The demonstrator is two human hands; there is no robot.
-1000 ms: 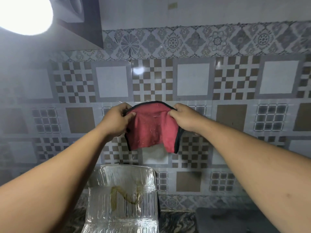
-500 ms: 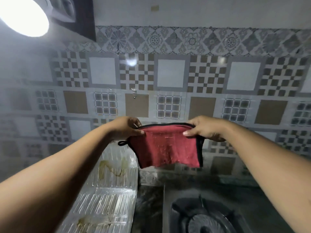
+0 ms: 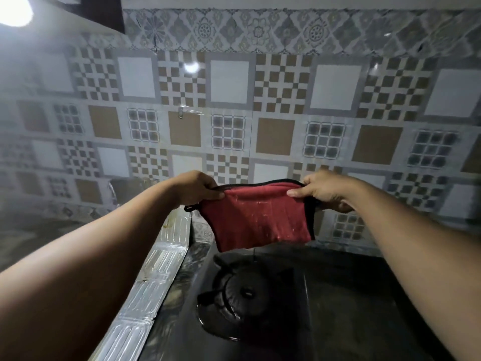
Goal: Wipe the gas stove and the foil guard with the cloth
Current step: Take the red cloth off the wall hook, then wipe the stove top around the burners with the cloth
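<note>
A red cloth (image 3: pixel 256 217) with black trim hangs stretched between my two hands, in the air above the back of the stove. My left hand (image 3: pixel 197 188) pinches its upper left corner. My right hand (image 3: pixel 325 191) pinches its upper right corner. Below lies the black gas stove (image 3: pixel 325 295) with a round burner (image 3: pixel 242 293) under a dark pan support. The silver foil guard (image 3: pixel 161 261) stands along the stove's left side, ribbed and stained with brownish grease; my left forearm hides part of it.
A patterned tiled wall (image 3: pixel 260 105) rises right behind the stove. A small hook (image 3: pixel 181 112) sticks out of the wall above the cloth. A bright lamp (image 3: pixel 13 9) glares at the top left, beside a dark cabinet (image 3: pixel 104 9). Marbled countertop (image 3: pixel 190 261) shows between guard and stove.
Both hands have pulled the cloth wider and come down toward the stove. The view has tilted downward, so the burner and stove top now show.
</note>
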